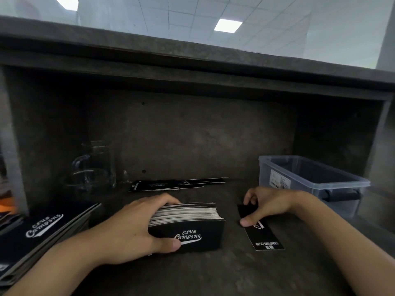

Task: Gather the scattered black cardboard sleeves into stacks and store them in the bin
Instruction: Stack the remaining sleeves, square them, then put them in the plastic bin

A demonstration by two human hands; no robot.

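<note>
Gathering step: left hand (128,229) is gripping the stack (188,227); beside it, right hand (265,204) is pinching a loose sleeve (261,230), probably next onto that stack, well before the bin (310,178).

Dark nook under a lit ceiling
A clear glass mug (94,165) stands upright at the back left of the dark mottled tabletop (213,272), near the back panel (203,135). A thick ledge (192,52) overhangs them. Above it a ceiling light (227,25) glows among white tiles. Something orange (6,207), blurred, shows at the left edge.
</note>
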